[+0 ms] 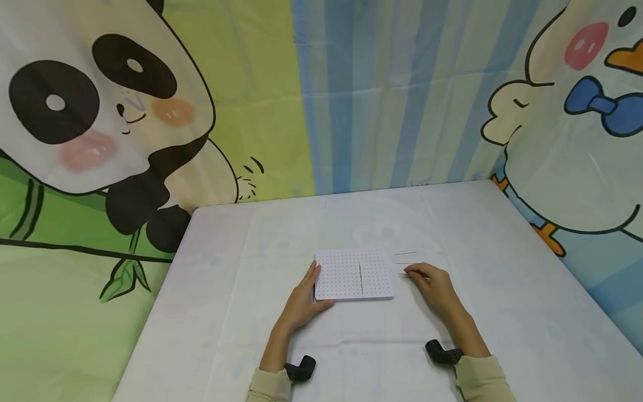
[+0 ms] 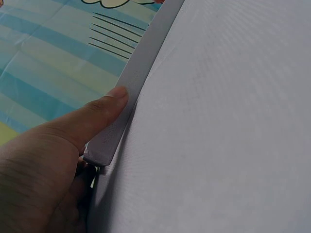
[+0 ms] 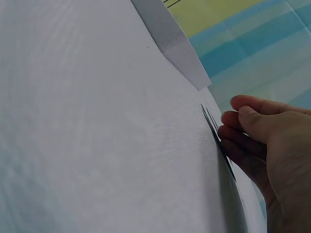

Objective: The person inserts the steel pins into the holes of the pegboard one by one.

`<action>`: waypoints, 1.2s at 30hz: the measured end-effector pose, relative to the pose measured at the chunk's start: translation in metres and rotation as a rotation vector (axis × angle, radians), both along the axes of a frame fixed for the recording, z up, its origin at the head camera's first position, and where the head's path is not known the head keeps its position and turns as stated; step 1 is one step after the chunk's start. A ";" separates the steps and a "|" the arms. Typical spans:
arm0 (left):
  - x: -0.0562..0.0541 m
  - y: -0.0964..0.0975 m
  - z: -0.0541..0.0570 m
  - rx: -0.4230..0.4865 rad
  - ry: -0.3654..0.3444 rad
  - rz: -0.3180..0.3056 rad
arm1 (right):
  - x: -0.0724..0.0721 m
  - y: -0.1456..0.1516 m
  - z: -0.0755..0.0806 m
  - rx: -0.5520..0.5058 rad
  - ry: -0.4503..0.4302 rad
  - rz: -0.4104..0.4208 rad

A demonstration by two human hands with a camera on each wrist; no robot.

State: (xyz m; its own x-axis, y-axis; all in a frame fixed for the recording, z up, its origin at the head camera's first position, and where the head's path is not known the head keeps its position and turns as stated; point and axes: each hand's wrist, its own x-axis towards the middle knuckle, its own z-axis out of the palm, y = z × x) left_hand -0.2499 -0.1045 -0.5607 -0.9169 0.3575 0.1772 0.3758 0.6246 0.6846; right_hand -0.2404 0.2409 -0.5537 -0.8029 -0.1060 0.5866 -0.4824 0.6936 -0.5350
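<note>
A white board [image 1: 346,273] with rows of small dots or holes rests on the table. One thin dark stick [image 1: 360,279] lies lengthwise across it, right of its middle. My left hand [image 1: 303,301] grips the board's near left corner, its thumb [image 2: 109,104] along the front edge and the other fingers at the left side. Right of the board, my right hand [image 1: 433,283] has its thumb and fingers bent close together. Thin dark sticks [image 3: 221,145] lie on the table right by its fingertips. The thumb and index finger overlap in the right wrist view, with no stick showing between them.
More thin sticks [image 1: 406,262] lie apart on the white-covered table [image 1: 271,245] near the board's right edge. A printed cloth [image 1: 382,100] with cartoon animals hangs behind and beside the table. Each wrist wears a black camera [image 1: 301,368].
</note>
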 end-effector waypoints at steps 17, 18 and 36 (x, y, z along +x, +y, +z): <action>0.000 0.001 0.000 -0.006 -0.004 0.005 | 0.004 0.007 -0.001 0.034 0.075 -0.062; 0.000 0.001 0.000 -0.006 -0.004 0.006 | 0.005 0.008 -0.001 0.035 0.075 -0.070; 0.001 0.002 0.002 0.003 -0.019 0.018 | -0.001 0.009 -0.009 0.064 0.020 -0.047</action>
State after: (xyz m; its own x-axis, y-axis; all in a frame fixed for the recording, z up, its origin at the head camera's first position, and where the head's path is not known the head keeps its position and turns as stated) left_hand -0.2491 -0.1028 -0.5588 -0.9265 0.3401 0.1611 0.3515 0.6293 0.6931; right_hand -0.2410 0.2495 -0.5625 -0.7959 -0.1063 0.5961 -0.4589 0.7482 -0.4792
